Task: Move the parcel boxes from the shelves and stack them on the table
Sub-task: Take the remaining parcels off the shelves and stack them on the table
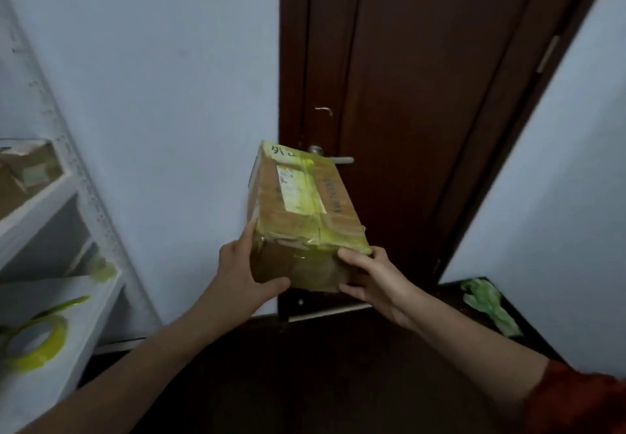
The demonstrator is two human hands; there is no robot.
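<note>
A brown cardboard parcel box (301,210), wrapped in yellow-green tape with a white label on top, is held in the air in front of a dark door. My left hand (242,269) grips its near left corner, thumb curled under the near end. My right hand (369,279) grips the near right corner, fingers wrapped round the edge. Another cardboard box (27,173) sits on an upper shelf at the far left.
A white metal shelf unit (84,196) stands along the left wall, with a roll of yellow-green tape (37,342) on a lower shelf. The dark wooden door (406,95) with its lever handle (335,158) is straight ahead. A green object (491,308) lies on the dark floor at right.
</note>
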